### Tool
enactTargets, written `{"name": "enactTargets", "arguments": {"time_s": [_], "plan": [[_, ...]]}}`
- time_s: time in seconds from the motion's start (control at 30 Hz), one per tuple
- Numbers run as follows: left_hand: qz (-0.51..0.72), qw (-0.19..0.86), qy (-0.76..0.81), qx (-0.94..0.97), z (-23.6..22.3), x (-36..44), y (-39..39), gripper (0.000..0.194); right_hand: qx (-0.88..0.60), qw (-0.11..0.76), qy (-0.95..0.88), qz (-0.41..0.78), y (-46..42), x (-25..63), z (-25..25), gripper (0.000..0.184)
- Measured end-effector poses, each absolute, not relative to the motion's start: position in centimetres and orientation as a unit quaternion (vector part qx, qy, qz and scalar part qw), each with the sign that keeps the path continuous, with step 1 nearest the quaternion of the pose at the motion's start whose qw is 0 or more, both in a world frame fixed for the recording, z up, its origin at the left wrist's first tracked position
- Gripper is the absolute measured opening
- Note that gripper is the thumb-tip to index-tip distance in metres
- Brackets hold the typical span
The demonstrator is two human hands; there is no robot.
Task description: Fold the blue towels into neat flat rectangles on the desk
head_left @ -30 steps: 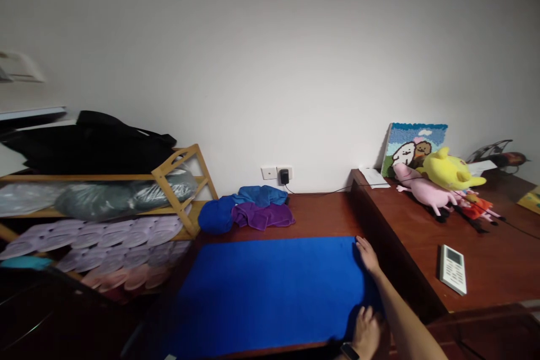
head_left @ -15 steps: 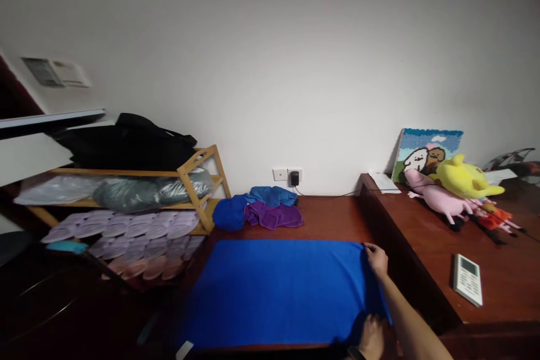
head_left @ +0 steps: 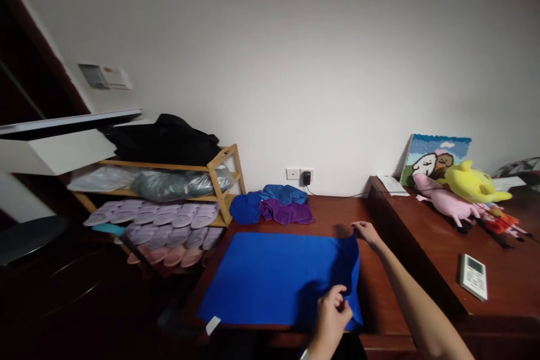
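A blue cloth lies spread on the reddish-brown desk, a white tag at its near left corner. My right hand pinches the far right corner and holds it up off the desk. Closer to me, my left hand has its fingers curled at the right part of the cloth, near the front edge. Between the two hands the right side of the cloth stands raised and casts a shadow on the flat part. The left fingertips partly hide their grip.
Behind the cloth sit a blue bundle and a crumpled purple cloth. A rack with slippers stands left. On the raised right surface are plush toys and a white remote. A black charger is plugged into the wall.
The right edge of the cloth has come up off the desk and moved left. Both hands moved left with it, the left hand also rising. The view has shifted slightly.
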State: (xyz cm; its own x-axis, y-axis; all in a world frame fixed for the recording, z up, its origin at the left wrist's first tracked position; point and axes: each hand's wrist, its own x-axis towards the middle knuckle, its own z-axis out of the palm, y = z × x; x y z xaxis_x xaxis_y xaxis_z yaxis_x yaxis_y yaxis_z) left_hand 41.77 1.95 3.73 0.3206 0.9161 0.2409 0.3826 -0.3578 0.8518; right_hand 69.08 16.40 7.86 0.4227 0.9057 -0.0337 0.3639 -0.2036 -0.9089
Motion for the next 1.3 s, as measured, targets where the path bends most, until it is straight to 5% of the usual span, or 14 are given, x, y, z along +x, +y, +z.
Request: {"name": "enactTargets", "arguments": {"time_s": [0.13, 0.4, 0.67, 1.0, 1.3], "plan": [[0.441, 0.356, 0.503, 0.653, 5.6, 33.9, 3.6, 0.010, -0.649, 0.430, -0.550, 0.303, 20.2, 62.0, 10.9, 0.042], [0.528, 0.327, 0.578, 0.529, 9.3, 19.2, 6.0, 0.038, -0.546, 0.361, -0.718, 0.237, 28.6, 44.5, 15.2, 0.028], [0.397, 0.196, 0.742, 0.503, 4.9, 7.8, 9.5, 0.034, -0.532, 0.236, -0.787, 0.207, 35.2, 28.6, 9.3, 0.020], [0.382, 0.076, 0.769, 0.508, -1.9, 5.8, 10.6, 0.050, -0.526, 0.199, -0.796, 0.225, 36.3, 24.0, 0.9, 0.027], [0.389, 0.148, 0.743, 0.525, -2.7, 5.4, 10.7, 0.044, -0.527, 0.194, -0.790, 0.244, 37.1, 23.5, 0.9, 0.027]]}}
